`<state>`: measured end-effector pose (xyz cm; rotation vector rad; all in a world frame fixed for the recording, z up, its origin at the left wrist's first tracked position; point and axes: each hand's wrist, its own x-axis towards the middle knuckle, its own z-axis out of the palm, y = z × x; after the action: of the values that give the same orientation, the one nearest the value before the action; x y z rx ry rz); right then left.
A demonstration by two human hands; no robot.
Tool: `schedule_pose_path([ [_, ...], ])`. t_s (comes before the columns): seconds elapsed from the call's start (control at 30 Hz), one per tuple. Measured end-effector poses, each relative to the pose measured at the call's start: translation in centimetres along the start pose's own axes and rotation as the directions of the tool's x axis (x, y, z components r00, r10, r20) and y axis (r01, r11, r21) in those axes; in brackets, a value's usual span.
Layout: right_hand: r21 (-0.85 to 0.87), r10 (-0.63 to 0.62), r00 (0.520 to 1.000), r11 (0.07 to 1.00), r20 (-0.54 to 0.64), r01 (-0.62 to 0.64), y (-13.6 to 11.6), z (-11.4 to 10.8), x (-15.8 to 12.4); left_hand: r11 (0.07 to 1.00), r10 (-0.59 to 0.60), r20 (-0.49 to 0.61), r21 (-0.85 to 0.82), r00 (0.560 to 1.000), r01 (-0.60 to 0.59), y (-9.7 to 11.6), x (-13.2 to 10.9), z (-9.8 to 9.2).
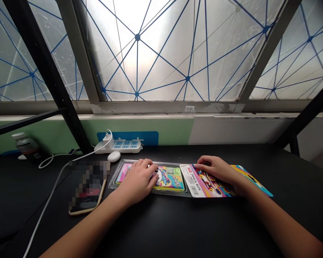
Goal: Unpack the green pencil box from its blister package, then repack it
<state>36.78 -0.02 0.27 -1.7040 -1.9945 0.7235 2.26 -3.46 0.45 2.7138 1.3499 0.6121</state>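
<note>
A colourful pencil box [172, 179] lies in a clear plastic tray [113, 182] on the black table. My left hand [141, 179] rests palm down over the left-middle part of the box, its fingers spread on the surface. To the right, a printed card marked "PENCIL BOX" [192, 181] lies flat, its left edge meeting the tray's right end. My right hand [214, 167] is on the card's upper part, fingers bent with the thumb and fingertips near its top edge; whether they pinch it is unclear.
A phone [90, 193] with a pale case edge lies left of the tray. Behind it are a small white round case [113, 156] and a power strip [127, 146] with a white cable [54, 191] running forward. A bottle [28, 146] stands at the back left. Black metal posts flank the table [177, 229].
</note>
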Motion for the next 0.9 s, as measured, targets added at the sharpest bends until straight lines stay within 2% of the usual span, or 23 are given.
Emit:
schedule_pose_path([
  [0.23,-0.007,0.033,0.999,0.999,-0.002,-0.033,1.0,-1.0,-0.1,1.0,-0.01,0.016,-0.029,1.0,0.01,0.0,0.0,-0.1],
  [0.37,-0.014,0.039,0.999,0.999,-0.035,-0.039,0.7,-1.0,-0.3,0.998,-0.027,0.017,-0.061,0.999,0.028,0.1,0.1,0.0],
  [0.57,-0.004,0.024,0.996,1.0,-0.092,-0.024,-1.6,1.1,-0.5,0.992,-0.076,-0.022,-0.106,0.997,0.073,1.2,0.1,0.6],
  [0.7,0.016,-0.001,0.996,1.0,-0.084,0.002,-2.7,3.0,-0.3,0.958,-0.094,-0.038,-0.276,0.995,0.08,3.0,0.1,0.6],
  [0.8,0.034,-0.027,0.997,0.999,-0.07,0.029,-2.9,3.5,-0.1,0.872,-0.112,-0.088,-0.487,0.99,0.055,4.2,0.0,0.0],
  [0.9,0.057,-0.021,0.999,0.998,-0.034,0.023,-2.4,3.2,-0.1,0.785,-0.126,-0.147,-0.619,0.981,0.008,4.1,0.0,-0.9],
])
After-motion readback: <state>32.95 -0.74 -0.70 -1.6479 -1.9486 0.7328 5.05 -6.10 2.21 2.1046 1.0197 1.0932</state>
